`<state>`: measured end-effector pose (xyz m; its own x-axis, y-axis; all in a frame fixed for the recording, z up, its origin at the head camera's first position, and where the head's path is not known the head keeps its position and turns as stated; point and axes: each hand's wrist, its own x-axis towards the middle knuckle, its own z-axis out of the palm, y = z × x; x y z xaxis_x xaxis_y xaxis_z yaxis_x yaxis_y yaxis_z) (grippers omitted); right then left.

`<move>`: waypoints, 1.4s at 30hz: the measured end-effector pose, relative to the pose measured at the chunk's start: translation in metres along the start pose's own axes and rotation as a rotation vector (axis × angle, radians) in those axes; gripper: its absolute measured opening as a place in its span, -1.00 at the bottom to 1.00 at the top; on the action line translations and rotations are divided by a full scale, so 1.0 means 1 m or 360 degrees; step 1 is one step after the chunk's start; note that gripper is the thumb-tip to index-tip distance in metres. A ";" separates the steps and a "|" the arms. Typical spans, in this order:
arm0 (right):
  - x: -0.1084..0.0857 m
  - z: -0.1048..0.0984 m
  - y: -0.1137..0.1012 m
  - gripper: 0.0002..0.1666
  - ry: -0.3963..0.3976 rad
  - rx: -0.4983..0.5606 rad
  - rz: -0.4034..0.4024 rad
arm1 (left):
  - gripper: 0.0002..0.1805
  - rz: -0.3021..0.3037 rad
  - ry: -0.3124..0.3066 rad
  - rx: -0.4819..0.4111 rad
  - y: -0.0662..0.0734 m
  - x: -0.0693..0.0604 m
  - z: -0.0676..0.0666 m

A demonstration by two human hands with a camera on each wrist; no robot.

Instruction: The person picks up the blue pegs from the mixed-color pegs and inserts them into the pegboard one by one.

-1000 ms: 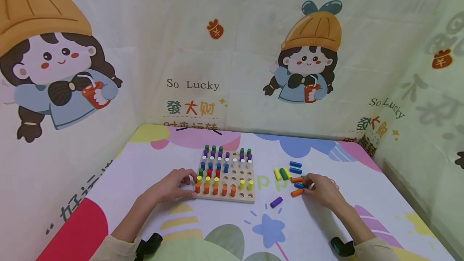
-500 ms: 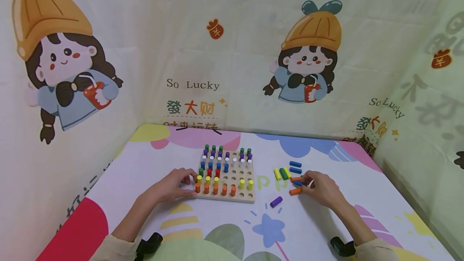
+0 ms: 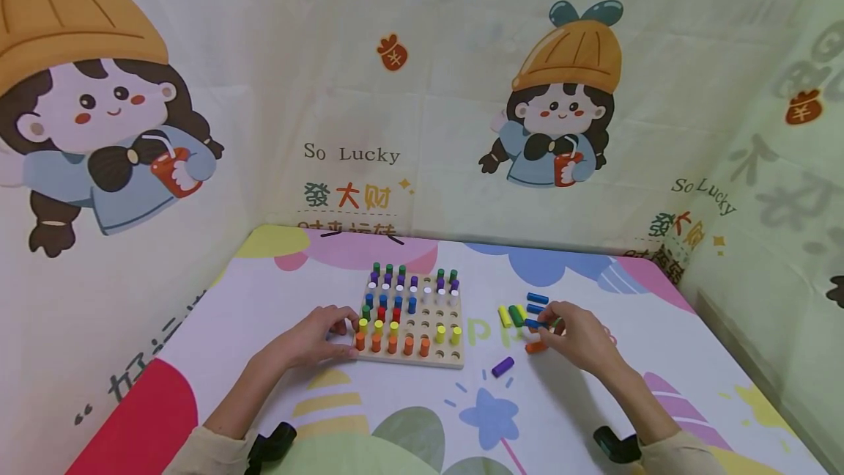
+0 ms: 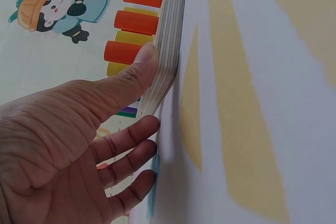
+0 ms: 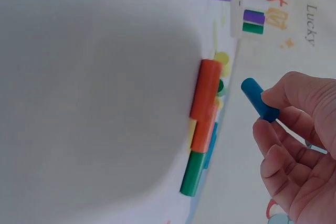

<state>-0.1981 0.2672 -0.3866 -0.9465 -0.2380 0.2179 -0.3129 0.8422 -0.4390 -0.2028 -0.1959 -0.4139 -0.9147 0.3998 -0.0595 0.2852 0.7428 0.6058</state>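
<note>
A wooden pegboard stands on the table, with rows of coloured pegs upright in it and several bare holes at its right. My left hand grips the board's near left corner. In the left wrist view the thumb presses on the corner beside an orange peg, with fingertips at the board's side. My right hand pinches a blue peg between thumb and fingers, raised above the table. Below it lie orange pegs and a green peg, partly hidden by the hand in the head view.
Loose yellow pegs, a green peg and blue pegs lie right of the board. A purple peg lies nearer the front. Printed cloth walls enclose the table at the back and sides.
My right hand has picked up the blue peg from among the loose pegs and moved slightly up and left with it. The left hand has stayed on the board's corner.
</note>
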 end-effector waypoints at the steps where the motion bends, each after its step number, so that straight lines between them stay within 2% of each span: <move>1: 0.000 0.000 -0.001 -0.82 -0.0002 0.0014 -0.0001 | -0.60 0.0006 -0.0002 0.0001 0.000 0.000 0.000; 16: 0.011 0.005 -0.022 -0.84 0.0022 0.0133 -0.0094 | -0.59 -0.0062 -0.0004 -0.0010 0.001 -0.001 0.000; 27: 0.021 0.012 -0.035 -0.84 0.0019 0.0203 -0.0123 | -0.58 -0.0053 -0.0005 -0.0009 0.006 -0.004 -0.001; 34: 0.026 0.017 -0.046 -0.85 -0.0011 0.0229 -0.0102 | -0.58 -0.0042 0.0001 -0.0017 0.004 -0.002 0.000; 42: 0.030 0.022 -0.058 -0.85 -0.0013 0.0225 -0.0123 | -0.59 0.0057 0.0005 -0.0013 -0.001 -0.001 0.000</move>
<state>-0.2102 0.2002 -0.3738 -0.9195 -0.3039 0.2493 -0.3924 0.7449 -0.5396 -0.2026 -0.1969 -0.4148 -0.9048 0.4243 -0.0356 0.3152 0.7236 0.6141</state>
